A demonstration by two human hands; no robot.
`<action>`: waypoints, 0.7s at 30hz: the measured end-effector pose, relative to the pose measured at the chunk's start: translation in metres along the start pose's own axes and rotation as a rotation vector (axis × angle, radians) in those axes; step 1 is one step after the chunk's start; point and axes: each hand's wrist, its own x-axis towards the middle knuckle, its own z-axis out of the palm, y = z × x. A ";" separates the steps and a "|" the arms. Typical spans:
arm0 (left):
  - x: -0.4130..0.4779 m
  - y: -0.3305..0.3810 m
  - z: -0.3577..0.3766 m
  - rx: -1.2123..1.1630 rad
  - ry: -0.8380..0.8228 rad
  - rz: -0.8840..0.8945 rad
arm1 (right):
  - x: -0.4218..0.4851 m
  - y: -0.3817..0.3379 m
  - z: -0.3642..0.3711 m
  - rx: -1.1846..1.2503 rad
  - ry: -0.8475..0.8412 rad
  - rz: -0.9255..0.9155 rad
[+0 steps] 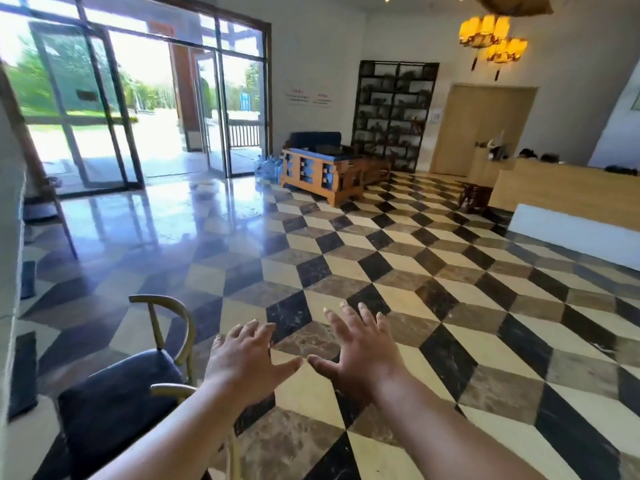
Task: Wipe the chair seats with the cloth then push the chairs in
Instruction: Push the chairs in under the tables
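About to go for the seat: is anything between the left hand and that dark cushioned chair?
Nothing visible. The left hand hovers open just right of the dark cushioned wooden-framed chair, with only bare checkered tile floor around. No cloth is in view.

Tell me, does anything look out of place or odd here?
Nothing is spilled or broken. One oddity: both hands, left and right, are spread open and empty above the floor, with no cloth in sight. The dark-cushioned chair stands untouched beside them.

- The floor (398,258) is covered in black, brown and cream tiles.
- A chair (117,407) with a dark seat is stood on it.
- A wooden sofa (322,174) is set far back.
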 end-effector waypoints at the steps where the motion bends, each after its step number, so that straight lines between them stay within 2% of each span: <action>1: 0.017 -0.010 0.004 -0.020 0.001 -0.028 | 0.022 -0.003 0.003 -0.007 -0.006 -0.018; 10: 0.140 -0.097 0.007 -0.097 0.010 -0.237 | 0.203 -0.039 0.007 -0.036 -0.005 -0.208; 15: 0.174 -0.141 0.008 -0.077 0.033 -0.407 | 0.285 -0.075 0.024 0.013 -0.011 -0.393; 21: 0.177 -0.188 0.015 -0.025 0.006 -0.749 | 0.373 -0.125 0.075 0.033 -0.077 -0.672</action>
